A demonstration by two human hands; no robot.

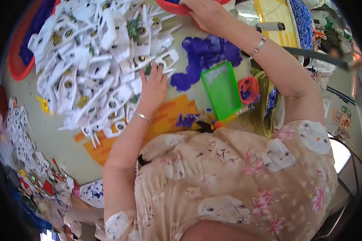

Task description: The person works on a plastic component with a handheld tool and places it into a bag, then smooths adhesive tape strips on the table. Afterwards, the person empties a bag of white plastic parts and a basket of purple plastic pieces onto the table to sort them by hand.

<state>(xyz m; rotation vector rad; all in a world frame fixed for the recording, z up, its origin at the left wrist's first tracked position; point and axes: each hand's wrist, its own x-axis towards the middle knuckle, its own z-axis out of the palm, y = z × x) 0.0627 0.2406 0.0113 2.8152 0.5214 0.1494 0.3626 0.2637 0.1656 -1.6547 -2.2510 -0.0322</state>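
My left hand (pixel 153 86) lies at the right edge of a big heap of white plastic parts (pixel 108 60). Its fingers are spread and touch a white part with a dark round hole; no firm grip shows. At the top edge of the view my right hand (pixel 207 15) reaches over the rim of a red basin (pixel 169 7) with purple material in it. The fingers there are bent together and partly cut off by the frame, so whatever they hold is hidden. Between the hands, small purple pieces (pixel 203 56) are spread on the table.
A green tray (pixel 222 90) and a small red bowl (pixel 248 90) stand near my body. Another red basin (pixel 20 66) holds purple material at far left. An orange sheet (pixel 169 116) lies beneath the heap. More white parts (pixel 20 128) lie at left. A grey bar (pixel 315 54) extends at right.
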